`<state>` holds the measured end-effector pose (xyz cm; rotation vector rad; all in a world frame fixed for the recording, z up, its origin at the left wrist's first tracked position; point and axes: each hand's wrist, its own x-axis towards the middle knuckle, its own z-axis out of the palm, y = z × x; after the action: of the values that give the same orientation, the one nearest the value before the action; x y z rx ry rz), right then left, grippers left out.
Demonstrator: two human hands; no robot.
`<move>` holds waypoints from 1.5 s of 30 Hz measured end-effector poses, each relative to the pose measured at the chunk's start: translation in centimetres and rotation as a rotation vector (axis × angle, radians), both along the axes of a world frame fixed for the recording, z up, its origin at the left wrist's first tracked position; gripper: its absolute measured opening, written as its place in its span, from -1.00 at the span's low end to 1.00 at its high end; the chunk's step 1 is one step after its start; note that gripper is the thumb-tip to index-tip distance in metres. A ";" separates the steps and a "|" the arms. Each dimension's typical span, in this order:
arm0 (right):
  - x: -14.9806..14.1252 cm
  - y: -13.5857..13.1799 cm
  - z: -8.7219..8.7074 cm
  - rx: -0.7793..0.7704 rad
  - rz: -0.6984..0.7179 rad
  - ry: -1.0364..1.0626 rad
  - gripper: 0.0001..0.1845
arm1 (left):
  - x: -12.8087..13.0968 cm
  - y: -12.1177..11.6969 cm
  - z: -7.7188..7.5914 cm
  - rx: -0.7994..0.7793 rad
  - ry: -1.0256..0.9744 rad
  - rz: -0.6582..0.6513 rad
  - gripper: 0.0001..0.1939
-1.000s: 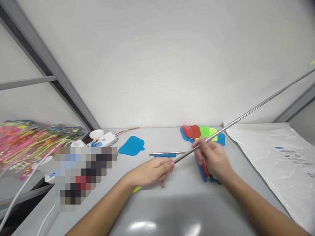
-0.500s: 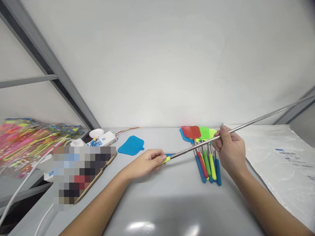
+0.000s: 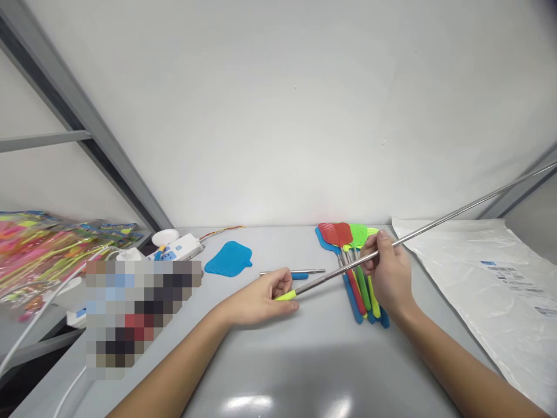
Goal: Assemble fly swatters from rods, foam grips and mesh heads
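A long telescopic steel rod [image 3: 452, 212] with a yellow-green handle slants from the table's middle up to the right edge. My left hand [image 3: 261, 299] is closed around that yellow-green handle [image 3: 286, 295]. My right hand [image 3: 387, 270] pinches the rod's shaft farther along, above a bunch of fly swatters [image 3: 354, 264] with red, green and blue heads and grips. A loose blue swatter head [image 3: 228, 259] lies to the left. A short collapsed rod with a blue grip [image 3: 296, 273] lies just behind my left hand.
A white plastic bag [image 3: 487, 273] with a printed label covers the table's right side. At the left are a white power strip [image 3: 176, 247], white cables and a heap of packaged colourful swatters [image 3: 39, 247]. A grey frame bar [image 3: 87, 125] slants along the left wall.
The rod was first steep, dropped nearly level, and now tilts up a little again. My right hand slid out along the shaft and has come partly back. My left hand keeps the handle.
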<state>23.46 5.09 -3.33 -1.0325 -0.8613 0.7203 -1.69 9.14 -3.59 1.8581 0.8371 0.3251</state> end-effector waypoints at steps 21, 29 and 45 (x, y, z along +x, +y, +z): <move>0.2 -0.1 0.6 0.042 -0.032 0.081 -0.59 | -0.7 0.7 0.5 -0.301 -0.024 -0.106 -0.60; 0.1 0.5 0.1 0.026 -0.031 0.172 -0.56 | -1.2 0.9 0.4 -0.311 -0.021 -0.066 -0.59; -2.1 -1.0 -0.6 -0.043 0.221 -0.044 -0.44 | -0.1 0.3 -1.3 -0.562 -0.285 -0.212 -0.70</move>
<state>21.32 4.10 -3.88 -1.0037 -1.0126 0.9077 -1.77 9.43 -4.85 1.3191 0.4655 0.1881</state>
